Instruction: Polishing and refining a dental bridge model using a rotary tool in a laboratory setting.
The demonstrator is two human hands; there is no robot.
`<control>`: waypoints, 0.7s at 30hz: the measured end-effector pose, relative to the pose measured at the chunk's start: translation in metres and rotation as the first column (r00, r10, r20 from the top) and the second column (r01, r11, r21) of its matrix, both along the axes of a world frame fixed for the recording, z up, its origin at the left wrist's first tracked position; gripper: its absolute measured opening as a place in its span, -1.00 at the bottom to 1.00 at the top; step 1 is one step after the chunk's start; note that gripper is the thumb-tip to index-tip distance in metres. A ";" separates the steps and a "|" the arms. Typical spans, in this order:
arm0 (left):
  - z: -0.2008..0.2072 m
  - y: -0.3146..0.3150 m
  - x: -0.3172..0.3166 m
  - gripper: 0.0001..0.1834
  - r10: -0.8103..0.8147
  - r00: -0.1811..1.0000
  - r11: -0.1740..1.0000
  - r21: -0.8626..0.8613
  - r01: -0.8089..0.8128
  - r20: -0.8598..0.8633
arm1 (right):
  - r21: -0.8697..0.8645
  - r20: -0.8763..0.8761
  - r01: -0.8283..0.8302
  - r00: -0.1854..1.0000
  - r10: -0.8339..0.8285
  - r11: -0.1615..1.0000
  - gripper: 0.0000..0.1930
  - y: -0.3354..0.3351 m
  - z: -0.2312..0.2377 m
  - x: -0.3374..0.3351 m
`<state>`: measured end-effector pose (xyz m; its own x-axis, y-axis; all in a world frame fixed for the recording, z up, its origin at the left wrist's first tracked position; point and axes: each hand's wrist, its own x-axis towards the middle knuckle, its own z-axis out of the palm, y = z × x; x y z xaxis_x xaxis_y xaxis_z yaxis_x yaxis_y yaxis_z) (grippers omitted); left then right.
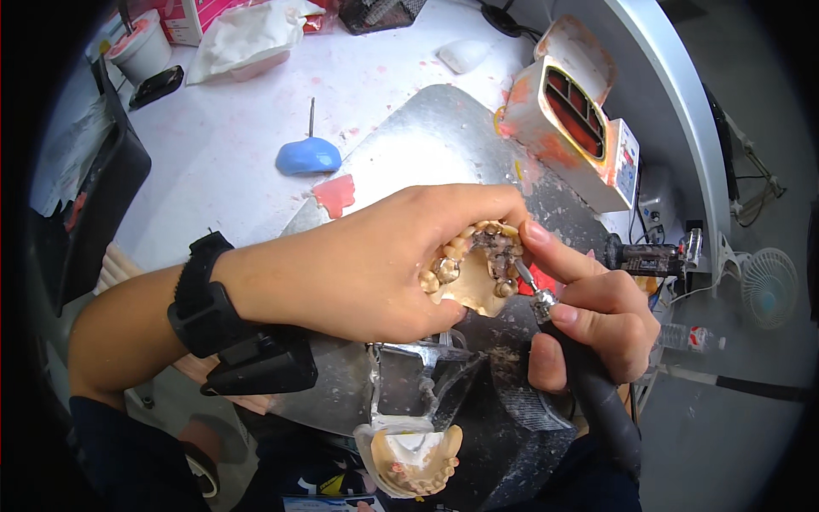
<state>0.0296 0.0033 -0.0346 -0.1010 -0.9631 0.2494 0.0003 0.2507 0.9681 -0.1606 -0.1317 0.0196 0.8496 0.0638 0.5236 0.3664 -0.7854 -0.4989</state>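
Pink-flecked white worktop (213,128) spreads beyond the dental model (482,296) I watch through my remote feed. At the model's left, the left hand (367,264) grasps it, seemingly to steady it; at its right, the right hand (610,320) pinches a rotary handpiece (597,392) pen-like, apparently for fine control, while a second cast (414,461) sits on its near side.
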 end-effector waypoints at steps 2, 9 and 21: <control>0.000 0.000 0.000 -0.48 -0.004 1.000 1.000 0.000 0.004 0.008 | -0.006 -0.008 -0.006 1.000 0.006 1.000 -0.75 0.000 -0.001 0.000; 0.000 0.000 0.000 -0.46 -0.010 1.000 1.000 0.014 0.011 -0.023 | -0.017 0.080 0.008 0.997 -0.006 1.000 -0.76 0.000 -0.007 0.002; 0.002 0.002 0.001 -0.47 -0.027 0.999 0.999 0.033 0.028 -0.030 | -0.001 0.072 -0.001 0.997 0.001 1.000 -0.75 0.001 -0.003 0.001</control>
<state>0.0303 0.0051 -0.0329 -0.1206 -0.9680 0.2202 0.0351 0.2176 0.9754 -0.1594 -0.1302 0.0162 0.8098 0.0651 0.5832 0.4020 -0.7855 -0.4706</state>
